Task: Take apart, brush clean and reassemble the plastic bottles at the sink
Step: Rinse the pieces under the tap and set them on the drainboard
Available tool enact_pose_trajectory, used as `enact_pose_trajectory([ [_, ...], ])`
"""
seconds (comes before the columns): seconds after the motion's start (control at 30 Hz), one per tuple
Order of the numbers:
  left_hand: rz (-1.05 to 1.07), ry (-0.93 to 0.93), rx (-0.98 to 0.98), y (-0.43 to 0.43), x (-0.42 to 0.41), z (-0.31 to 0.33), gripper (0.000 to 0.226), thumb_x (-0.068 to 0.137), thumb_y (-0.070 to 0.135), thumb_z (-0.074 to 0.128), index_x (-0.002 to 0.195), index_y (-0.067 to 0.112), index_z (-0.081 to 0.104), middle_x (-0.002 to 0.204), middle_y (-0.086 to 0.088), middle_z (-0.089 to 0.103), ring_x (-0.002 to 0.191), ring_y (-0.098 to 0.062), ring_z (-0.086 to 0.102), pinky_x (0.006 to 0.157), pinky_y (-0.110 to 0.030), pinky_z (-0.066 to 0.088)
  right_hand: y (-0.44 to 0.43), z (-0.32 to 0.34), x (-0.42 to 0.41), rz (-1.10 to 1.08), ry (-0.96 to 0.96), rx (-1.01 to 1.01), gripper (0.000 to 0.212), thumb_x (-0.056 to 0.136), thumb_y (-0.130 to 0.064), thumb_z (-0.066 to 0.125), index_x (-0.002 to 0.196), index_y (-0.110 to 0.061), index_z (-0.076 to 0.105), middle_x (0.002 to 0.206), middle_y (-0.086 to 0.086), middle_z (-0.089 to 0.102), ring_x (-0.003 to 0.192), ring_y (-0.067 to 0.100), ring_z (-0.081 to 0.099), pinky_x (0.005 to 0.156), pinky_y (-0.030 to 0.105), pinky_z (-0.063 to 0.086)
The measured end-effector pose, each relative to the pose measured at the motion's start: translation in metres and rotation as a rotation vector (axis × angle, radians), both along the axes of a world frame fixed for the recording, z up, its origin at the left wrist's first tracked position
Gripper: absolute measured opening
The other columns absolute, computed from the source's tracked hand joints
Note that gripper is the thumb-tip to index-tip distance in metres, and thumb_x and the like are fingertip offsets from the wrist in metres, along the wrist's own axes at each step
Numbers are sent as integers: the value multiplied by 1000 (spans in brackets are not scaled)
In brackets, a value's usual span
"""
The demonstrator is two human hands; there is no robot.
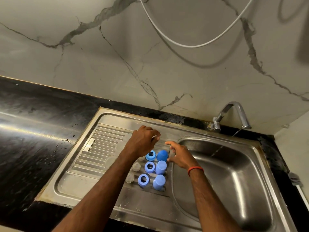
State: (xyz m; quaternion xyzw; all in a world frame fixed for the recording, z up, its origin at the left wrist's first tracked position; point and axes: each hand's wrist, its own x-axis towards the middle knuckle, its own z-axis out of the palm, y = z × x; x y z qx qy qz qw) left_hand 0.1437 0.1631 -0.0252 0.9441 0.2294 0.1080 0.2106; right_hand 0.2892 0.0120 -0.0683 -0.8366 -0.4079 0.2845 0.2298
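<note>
On the steel drainboard point(93, 158) stand three blue collar rings point(149, 166), three blue caps point(160, 167) and clear teats point(136, 166), set in rows. Over the far end of these rows, my left hand point(144, 141) has its fingers curled, pinching a small pale clear piece point(154, 136) that is mostly hidden. My right hand point(179, 156) hovers at the basin's left rim with fingers and thumb spread. A faint clear bottle body point(172, 152) shows between them; contact cannot be made out.
The sink basin point(230, 173) lies to the right, with a chrome tap point(234, 114) at its back. Black counter point(33, 131) stretches left. A brush handle point(299, 186) sits at the right edge. A white hose point(184, 45) hangs on the marble wall.
</note>
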Motion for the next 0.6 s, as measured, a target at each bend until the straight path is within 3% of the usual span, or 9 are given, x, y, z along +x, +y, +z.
enact_pose_trajectory([
  [0.23,-35,-18,1,-21,12,10,40,102,44,52,139,28,56,143,0,56,133,-22,44,105,-42,41,-28,20,7,-58,-58,70,55,89,-24,73,140,-28,51,138,6,57,124,21,55,98,32,46],
  [0.43,-118,-74,43,-50,28,13,55,97,54,56,147,33,45,155,1,41,144,-23,32,110,-47,32,-63,43,16,-122,-135,116,54,91,-30,70,140,-32,49,140,4,55,125,20,54,101,36,48],
  [0.6,-139,-152,86,-79,36,22,58,96,54,58,147,30,45,155,-2,41,143,-25,32,111,-49,31,-91,59,20,-166,-192,155,55,87,-33,74,136,-35,51,139,1,55,127,21,52,104,43,48],
])
